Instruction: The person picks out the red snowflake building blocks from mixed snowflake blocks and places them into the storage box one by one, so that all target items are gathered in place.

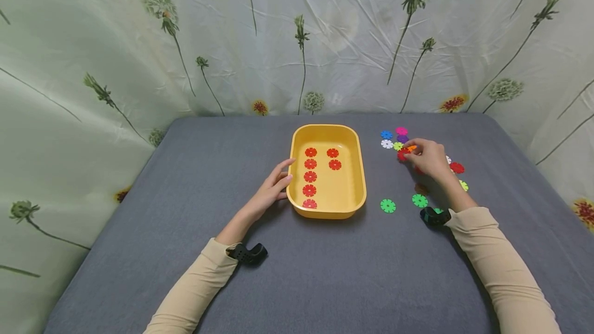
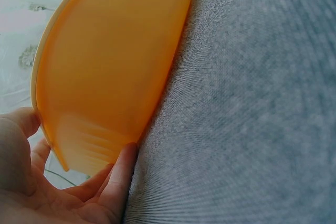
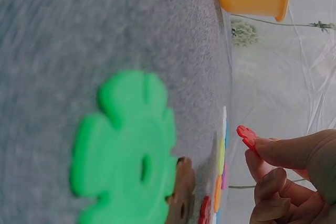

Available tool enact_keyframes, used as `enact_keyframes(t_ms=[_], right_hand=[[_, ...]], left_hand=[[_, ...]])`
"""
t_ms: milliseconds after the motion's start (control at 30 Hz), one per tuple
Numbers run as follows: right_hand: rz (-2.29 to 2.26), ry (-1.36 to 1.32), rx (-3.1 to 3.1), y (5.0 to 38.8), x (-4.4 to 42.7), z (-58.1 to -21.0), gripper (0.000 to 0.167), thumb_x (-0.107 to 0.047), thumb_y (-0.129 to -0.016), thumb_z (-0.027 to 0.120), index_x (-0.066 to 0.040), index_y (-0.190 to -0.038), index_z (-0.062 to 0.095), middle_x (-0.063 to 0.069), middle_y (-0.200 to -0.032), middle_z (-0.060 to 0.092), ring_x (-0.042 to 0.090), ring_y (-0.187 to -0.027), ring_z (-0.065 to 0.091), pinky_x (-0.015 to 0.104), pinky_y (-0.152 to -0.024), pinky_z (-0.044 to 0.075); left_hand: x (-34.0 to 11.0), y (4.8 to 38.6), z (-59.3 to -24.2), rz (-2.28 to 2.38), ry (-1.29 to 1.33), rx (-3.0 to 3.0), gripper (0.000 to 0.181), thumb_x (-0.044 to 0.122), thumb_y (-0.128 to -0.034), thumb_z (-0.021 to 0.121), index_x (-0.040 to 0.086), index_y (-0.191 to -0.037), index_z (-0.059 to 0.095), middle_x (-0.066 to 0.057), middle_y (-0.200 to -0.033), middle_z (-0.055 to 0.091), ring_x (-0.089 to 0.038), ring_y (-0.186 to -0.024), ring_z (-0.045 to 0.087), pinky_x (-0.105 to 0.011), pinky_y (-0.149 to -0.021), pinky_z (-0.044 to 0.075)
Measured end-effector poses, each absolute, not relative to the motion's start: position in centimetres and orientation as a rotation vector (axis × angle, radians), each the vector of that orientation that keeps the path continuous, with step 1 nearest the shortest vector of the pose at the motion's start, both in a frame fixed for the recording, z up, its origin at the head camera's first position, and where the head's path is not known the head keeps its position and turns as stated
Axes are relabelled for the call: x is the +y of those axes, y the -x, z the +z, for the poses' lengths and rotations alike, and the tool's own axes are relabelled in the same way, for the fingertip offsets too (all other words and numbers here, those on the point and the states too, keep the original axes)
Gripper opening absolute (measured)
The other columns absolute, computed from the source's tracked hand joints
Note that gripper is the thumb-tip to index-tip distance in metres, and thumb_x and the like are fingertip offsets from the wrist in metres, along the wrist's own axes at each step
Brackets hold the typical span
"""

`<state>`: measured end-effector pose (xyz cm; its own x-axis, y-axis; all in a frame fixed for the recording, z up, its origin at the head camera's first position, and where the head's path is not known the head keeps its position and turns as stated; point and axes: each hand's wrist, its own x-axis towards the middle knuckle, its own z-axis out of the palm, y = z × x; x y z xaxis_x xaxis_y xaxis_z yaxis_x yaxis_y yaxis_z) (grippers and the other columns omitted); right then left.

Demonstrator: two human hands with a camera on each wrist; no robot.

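Left hand [image 1: 269, 189] at the left side of a yellow, rounded-corner plastic tray [image 1: 327, 184]; fingers spread and relaxed, touching rim and outer wall, one fingertip just over the rim. Tray upright on the grey, cloth-covered tabletop [image 1: 195, 179].

Right hand [image 1: 428, 157] pinching a red, notched flower-shaped disc [image 3: 247, 136] between thumb and index finger; other fingers curled in. Right wrist view has this disc raised off the cloth, to the right of the tray and well apart from it.

Inside the tray: seven matching red discs [image 1: 310, 176]. Five in a column along the left, two in a shorter column to the right, at the far end. Nearest one of the five partly cut off by the near wall.

Around the right hand, flat on the cloth, loose discs of the same shape: blue [image 1: 386, 134], magenta [image 1: 401, 131], purple [image 1: 402, 138], white [image 1: 387, 144], yellow-green [image 1: 398, 146], orange [image 1: 412, 147]. Another red one [image 1: 457, 167] lies right of the wrist. Nearer the person, a brown disc [image 1: 421, 188] and green discs [image 1: 388, 205].

Beige sleeves [image 1: 498, 267] on both arms; dandelion-print fabric [image 1: 343, 40] behind.
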<state>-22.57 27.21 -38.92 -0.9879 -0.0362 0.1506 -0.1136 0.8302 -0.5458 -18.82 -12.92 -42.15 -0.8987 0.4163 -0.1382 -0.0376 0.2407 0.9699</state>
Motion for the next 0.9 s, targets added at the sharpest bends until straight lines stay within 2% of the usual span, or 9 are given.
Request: enact_keyframes(t_ms=[433,767,900], right_hand=[[0.849,-0.177,-2.841,22.4,26.4,-38.3,0.024,-0.008,-0.086,0.062,0.001,-0.108,0.064,0.026,-0.088,0.067,0.03,-0.074,0.059,0.026,-0.057,0.039],[0.849,-0.224,-2.815,22.3,25.8,-37.8,0.021,-0.007,-0.085,0.063,-0.001,-0.105,0.065,0.025,-0.086,0.068,0.016,-0.063,0.054,0.025,-0.05,0.037],[0.862,-0.225,-2.808,22.2,25.5,-37.6,0.02,-0.007,-0.085,0.064,-0.002,-0.104,0.065,0.024,-0.084,0.068,0.015,-0.061,0.051,0.025,-0.048,0.035]], left_hand=[[-12.9,18.8,-42.2,1.69,-0.345,2.159,0.049,0.036,-0.0992,0.042,0.038,-0.145,0.024,-0.014,-0.144,0.036,-0.032,-0.127,0.047,-0.045,-0.099,0.048],[-12.9,18.8,-42.1,1.697,-0.359,2.155,0.049,0.035,-0.0996,0.041,0.037,-0.145,0.024,-0.015,-0.145,0.035,-0.033,-0.128,0.046,-0.045,-0.099,0.048],[-13.0,18.7,-42.2,1.696,-0.359,2.155,0.049,0.036,-0.0994,0.041,0.038,-0.145,0.024,-0.015,-0.144,0.036,-0.033,-0.128,0.047,-0.045,-0.098,0.048]])
